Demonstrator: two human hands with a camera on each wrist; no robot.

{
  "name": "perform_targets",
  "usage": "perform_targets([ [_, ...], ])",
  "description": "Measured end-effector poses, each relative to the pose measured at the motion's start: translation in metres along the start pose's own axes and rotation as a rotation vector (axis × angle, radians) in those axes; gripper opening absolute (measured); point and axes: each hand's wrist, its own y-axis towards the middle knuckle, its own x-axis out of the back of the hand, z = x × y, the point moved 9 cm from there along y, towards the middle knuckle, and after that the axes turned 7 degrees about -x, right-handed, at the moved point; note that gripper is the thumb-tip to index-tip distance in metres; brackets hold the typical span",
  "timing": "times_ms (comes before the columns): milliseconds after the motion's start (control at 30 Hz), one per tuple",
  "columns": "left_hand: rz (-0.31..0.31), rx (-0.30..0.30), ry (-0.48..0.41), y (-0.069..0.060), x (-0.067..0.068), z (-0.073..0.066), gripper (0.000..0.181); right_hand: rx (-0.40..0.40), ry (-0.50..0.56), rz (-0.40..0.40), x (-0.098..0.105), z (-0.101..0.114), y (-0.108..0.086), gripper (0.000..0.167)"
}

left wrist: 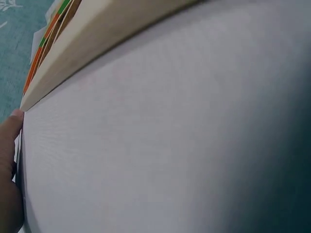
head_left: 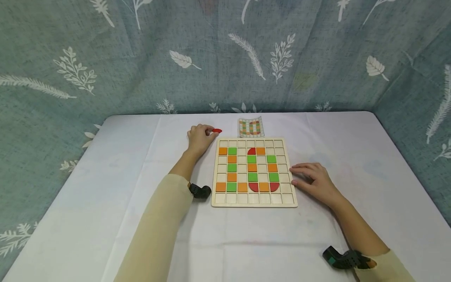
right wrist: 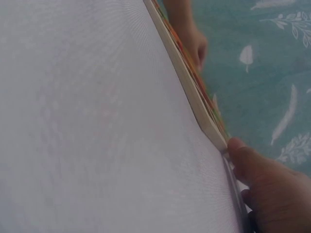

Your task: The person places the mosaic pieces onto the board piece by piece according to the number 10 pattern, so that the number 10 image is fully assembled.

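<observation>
My left hand (head_left: 200,138) pinches a red piece (head_left: 217,130) by the upper left corner of a wooden grid board (head_left: 254,200); its full shape is partly hidden by the fingers. Orange tiles (head_left: 264,187), green tiles (head_left: 252,177) and red quarter-round tiles (head_left: 275,187) lie in the board's cells. With its fingertips, my right hand (head_left: 314,182) touches the board's right edge, fingers loosely bent. In the right wrist view, the thumb (right wrist: 243,153) rests at the board's corner. Only part of the left hand (left wrist: 8,170) shows in the left wrist view, without the red piece.
Just behind the board lies a card (head_left: 251,127) printed with a coloured grid pattern. A white cloth (head_left: 246,243) covers the table. Behind its far edge hangs a grey-green curtain (head_left: 211,78) with white leaf prints. Black devices (head_left: 200,192) are strapped on both wrists.
</observation>
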Motion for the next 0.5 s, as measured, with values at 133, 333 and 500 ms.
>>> perform_targets([
  [133,0.001,0.009,-0.022,-0.004,0.002,0.002,0.037,0.0,-0.003,-0.002,0.0,-0.002,0.001,0.035],
  [333,-0.003,0.007,-0.027,-0.012,0.008,0.002,0.035,-0.002,0.001,0.001,-0.001,-0.004,0.002,0.035],
  [500,0.0,-0.012,-0.01,-0.016,0.013,-0.004,0.035,-0.005,-0.006,0.009,-0.002,-0.005,0.001,0.037],
])
